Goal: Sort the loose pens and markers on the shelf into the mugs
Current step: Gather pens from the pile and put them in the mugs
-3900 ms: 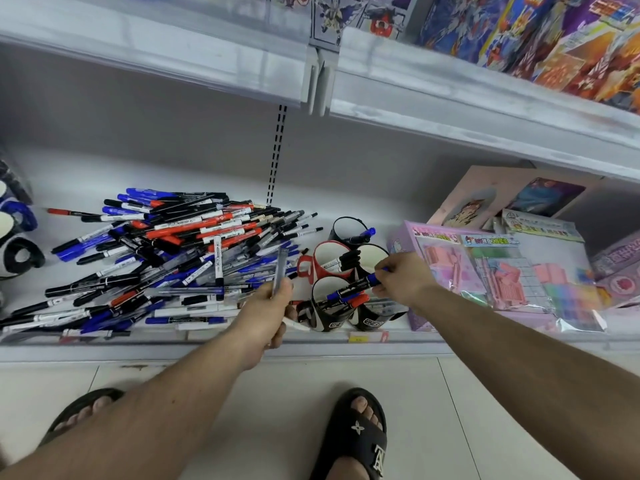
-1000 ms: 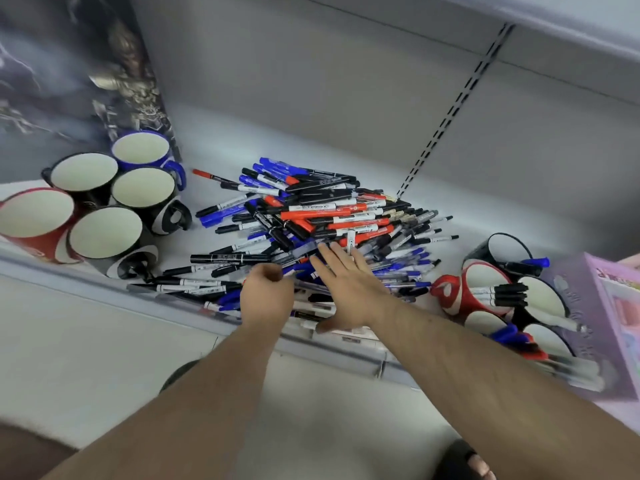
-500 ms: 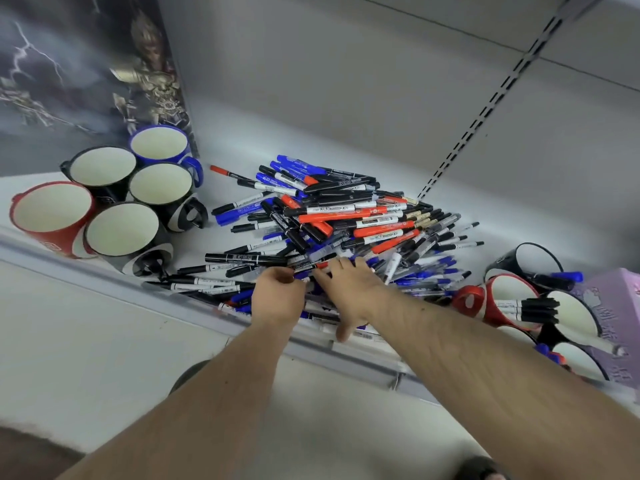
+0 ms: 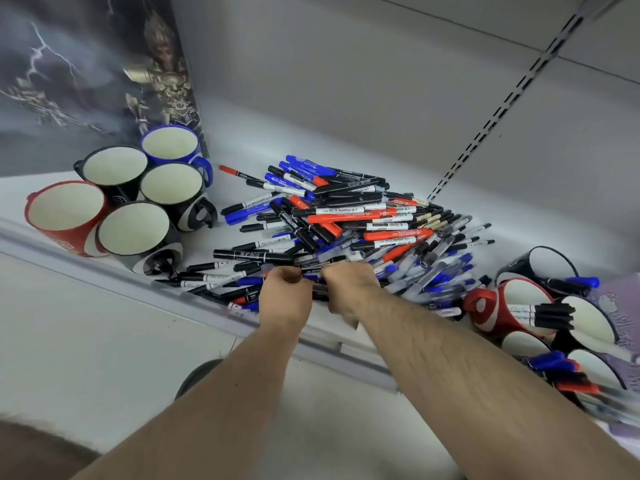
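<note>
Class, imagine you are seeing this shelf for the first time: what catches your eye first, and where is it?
First, the big heap of pens in red, blue and black at the middle of the shelf, with the left hand and right hand at its near edge. Next, five empty mugs cluster at the left.

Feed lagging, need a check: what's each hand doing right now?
Left hand: curled, pinching pens at the pile's front edge.
Right hand: curled over pens there; its grip is hidden.
</note>
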Available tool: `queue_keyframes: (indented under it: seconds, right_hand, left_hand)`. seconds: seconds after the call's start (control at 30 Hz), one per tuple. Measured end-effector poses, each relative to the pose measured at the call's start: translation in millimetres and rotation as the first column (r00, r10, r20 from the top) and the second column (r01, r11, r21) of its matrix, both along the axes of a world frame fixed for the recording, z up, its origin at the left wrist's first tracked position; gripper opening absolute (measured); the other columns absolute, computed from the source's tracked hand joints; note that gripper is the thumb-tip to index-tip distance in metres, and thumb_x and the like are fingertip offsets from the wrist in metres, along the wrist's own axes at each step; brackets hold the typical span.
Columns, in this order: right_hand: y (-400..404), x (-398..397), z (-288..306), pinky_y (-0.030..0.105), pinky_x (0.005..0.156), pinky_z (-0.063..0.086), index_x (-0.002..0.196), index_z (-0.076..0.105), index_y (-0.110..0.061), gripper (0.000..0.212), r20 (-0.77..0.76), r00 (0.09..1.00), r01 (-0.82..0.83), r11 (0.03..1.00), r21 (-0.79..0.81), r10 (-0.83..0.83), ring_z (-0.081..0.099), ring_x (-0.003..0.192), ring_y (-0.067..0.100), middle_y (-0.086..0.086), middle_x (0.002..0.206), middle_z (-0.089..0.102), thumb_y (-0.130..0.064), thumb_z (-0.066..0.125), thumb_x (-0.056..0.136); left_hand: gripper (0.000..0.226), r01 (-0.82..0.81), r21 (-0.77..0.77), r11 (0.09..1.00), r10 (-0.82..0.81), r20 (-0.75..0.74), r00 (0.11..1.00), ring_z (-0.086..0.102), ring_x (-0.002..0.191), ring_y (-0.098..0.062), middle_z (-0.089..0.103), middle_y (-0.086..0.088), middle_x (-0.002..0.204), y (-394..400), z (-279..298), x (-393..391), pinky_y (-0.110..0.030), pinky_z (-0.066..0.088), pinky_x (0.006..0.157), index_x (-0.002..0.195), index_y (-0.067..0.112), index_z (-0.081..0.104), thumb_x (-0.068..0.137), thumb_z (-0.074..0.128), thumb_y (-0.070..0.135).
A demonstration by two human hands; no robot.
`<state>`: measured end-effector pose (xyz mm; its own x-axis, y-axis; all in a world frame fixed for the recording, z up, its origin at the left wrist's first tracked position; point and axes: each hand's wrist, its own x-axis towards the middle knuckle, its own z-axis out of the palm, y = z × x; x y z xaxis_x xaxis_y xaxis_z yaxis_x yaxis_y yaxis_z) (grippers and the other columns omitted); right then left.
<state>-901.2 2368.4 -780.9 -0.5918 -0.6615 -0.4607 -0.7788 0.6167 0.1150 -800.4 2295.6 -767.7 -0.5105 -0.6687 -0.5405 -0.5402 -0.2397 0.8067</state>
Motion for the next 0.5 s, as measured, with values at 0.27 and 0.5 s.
queue_keyframes:
  seconds: [0.27,0.5]
  right_hand:
    - [10,-28,26,0.028,0.06,0.043,0.075,0.049,-0.025,0.023,0.181,0.951,0.293,0.916,-0.273,-0.25,0.059,0.075,0.022,-0.003,0.076,0.057,-0.023,0.072,0.074]
    - [16,-48,57,0.041,0.062,0.061,0.088,0.064,-0.016,0.017,0.519,0.731,0.683,0.474,-0.556,-0.444,0.068,0.068,0.023,0.006,0.081,0.07,-0.014,0.073,0.074]
  left_hand:
    - [0.015,-0.082,0.0,0.997,0.082,-0.064,0.995,0.061,0.08,-0.019,0.063,0.005,0.089,-1,8,-3,-0.031,0.049,0.073,0.098,0.024,0.056,0.09,0.053,0.011]
    - [0.015,-0.049,-0.016,0.999,0.048,-0.079,0.996,0.058,0.08,-0.014,0.062,0.012,0.089,5,18,-7,-0.025,0.043,0.072,0.101,0.023,0.057,0.091,0.053,0.013]
